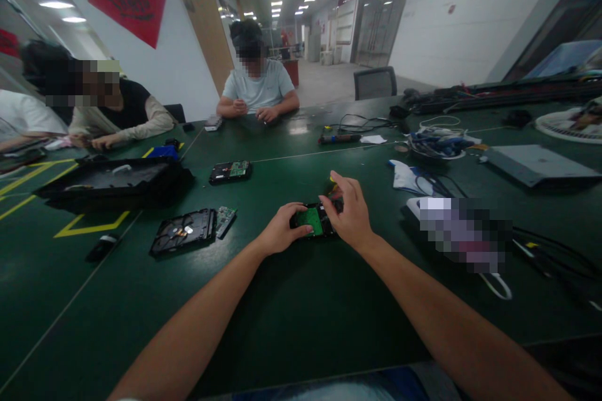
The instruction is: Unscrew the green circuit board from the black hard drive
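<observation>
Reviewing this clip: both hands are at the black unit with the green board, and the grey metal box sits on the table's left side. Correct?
Not quite: the head view shows the grey metal box on the table's right side. The left hand and right hand are indeed at the black unit.

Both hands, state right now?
Left hand: closed on the left end of the green-board device.
Right hand: part-curled at its right end; can't tell whether gripping.
</observation>
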`<state>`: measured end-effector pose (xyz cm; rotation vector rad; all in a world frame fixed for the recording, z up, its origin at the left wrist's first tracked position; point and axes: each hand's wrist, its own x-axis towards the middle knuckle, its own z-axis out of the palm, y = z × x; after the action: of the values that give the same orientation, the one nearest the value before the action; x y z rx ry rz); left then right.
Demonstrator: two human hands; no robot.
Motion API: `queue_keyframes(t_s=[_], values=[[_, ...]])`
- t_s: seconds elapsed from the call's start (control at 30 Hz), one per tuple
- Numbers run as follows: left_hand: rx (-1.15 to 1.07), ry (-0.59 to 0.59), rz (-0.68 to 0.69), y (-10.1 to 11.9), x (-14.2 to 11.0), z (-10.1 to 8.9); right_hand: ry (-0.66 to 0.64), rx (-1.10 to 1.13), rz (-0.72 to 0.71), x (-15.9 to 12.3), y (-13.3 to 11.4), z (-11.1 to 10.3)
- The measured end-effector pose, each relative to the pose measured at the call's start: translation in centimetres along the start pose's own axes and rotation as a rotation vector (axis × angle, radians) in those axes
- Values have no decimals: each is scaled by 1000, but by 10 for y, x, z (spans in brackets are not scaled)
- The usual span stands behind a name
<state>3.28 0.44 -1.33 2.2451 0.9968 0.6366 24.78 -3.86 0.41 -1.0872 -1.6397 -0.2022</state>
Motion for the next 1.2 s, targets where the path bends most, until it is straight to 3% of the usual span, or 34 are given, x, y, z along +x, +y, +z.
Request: queue_keyframes(t_s=[1.2], values=[[-16,11,4,-1,0,0,3,31,26,-1,1,0]])
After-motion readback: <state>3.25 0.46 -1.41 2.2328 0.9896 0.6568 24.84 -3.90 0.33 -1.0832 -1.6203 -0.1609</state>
